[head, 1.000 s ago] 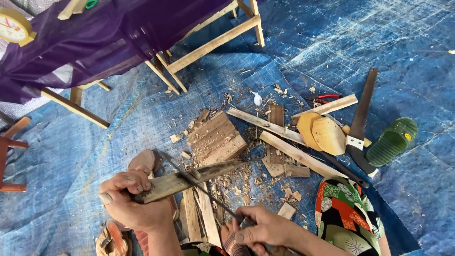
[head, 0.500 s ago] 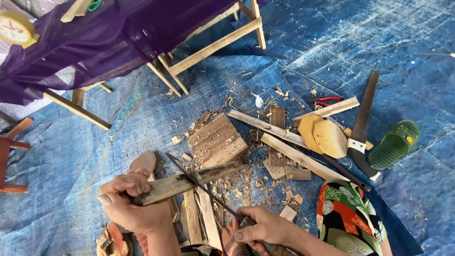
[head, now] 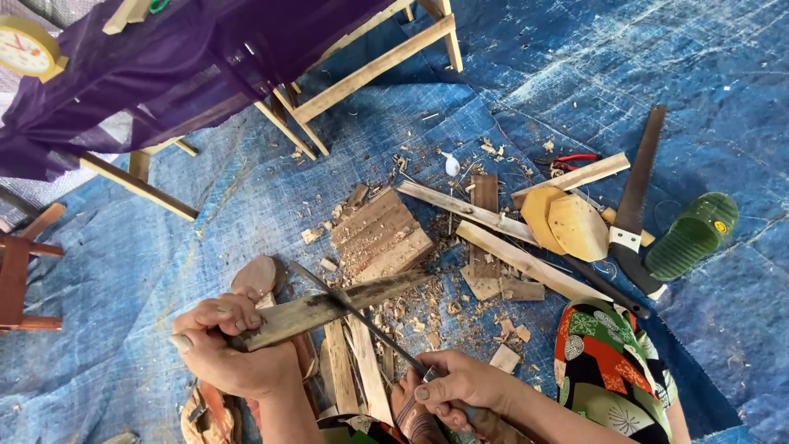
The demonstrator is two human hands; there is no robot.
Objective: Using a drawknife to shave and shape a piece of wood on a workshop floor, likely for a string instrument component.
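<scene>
Wood strip (head: 329, 306) is gripped at its near end by the left hand (head: 226, 349) and kept low over the blue tarp (head: 164, 247), its far end reaching toward the chopping block (head: 382, 234). A long thin blade (head: 353, 314) is laid across it, with the handle clenched in the right hand (head: 460, 388). Judging by the chips (head: 427, 316) scattered round the block, a fair bit has been shaved off already, though the strip looks rough and dark along its top, so more trimming is probably left. A handsaw (head: 637, 197) is parked on the right beside a green sandal (head: 690, 234), with two pale wooden pieces (head: 563, 222) just left of them. No packages or signs are seen; only a yellow round clock (head: 25, 49) at top left.
</scene>
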